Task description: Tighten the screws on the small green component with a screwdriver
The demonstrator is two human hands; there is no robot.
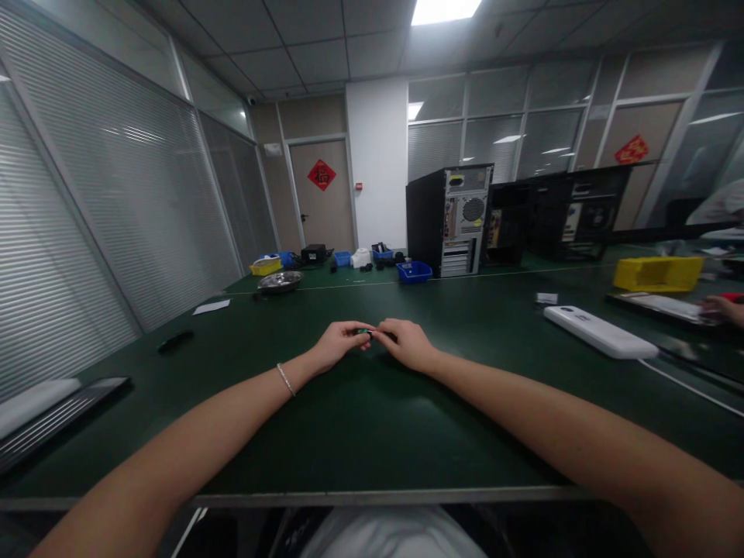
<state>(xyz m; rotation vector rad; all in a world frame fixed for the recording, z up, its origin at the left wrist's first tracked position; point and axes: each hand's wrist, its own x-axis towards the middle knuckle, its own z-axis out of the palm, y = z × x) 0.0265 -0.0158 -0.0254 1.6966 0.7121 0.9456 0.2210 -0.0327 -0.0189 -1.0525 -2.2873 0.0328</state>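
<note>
Above the middle of the green table, my left hand [339,343] pinches a small green piece [364,332] between thumb and fingers. The piece has a dark and whitish end; it is too small and too covered by the fingers to tell its kind. My right hand [408,343] meets it from the right, thumb and index fingertip closed at that end. Whether a second small part sits between the right fingertips cannot be seen. Both wrists hang low over the table, and a thin bracelet [286,380] circles the left one.
A white power-bank-like device [601,332] with a cable lies right; beyond it are a yellow bin [656,274] and another person's hand [724,310]. A computer tower [465,221], blue bin [414,271] and metal dish [280,281] stand behind. A slotted panel [63,418] lies left.
</note>
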